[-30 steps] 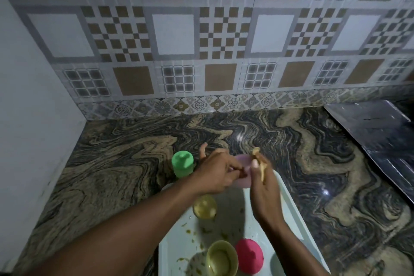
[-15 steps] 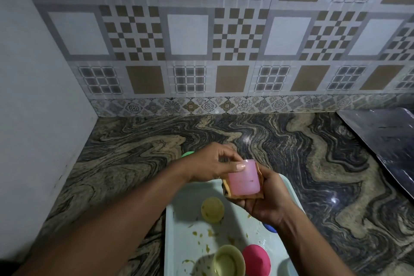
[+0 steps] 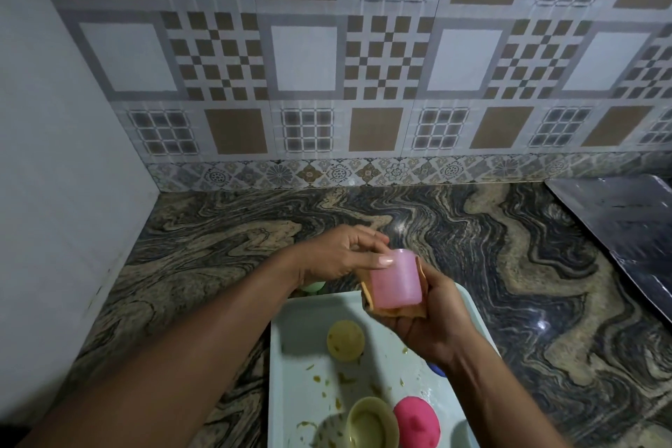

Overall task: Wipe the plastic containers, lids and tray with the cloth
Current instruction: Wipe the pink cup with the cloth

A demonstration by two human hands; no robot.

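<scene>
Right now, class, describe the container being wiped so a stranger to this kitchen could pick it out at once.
Find the swirl-patterned stone counter, then the pale tray on it. Above its far end, the left hand and right hand hold a tumbler against a brown cloth. It alone is translucent light pink and raised; the yellow containers and darker pink piece lie in the tray.

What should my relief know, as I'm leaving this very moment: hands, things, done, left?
Left hand pinches the pink container at its rim; right hand cups it in the cloth, above the far end of the tray.
It bears food smears, a far yellow container, a near yellow container and a dark pink lid.
A green container sits on the counter beyond, half hidden.
Done: nothing sure. Left: pink container, the others, tray.
</scene>
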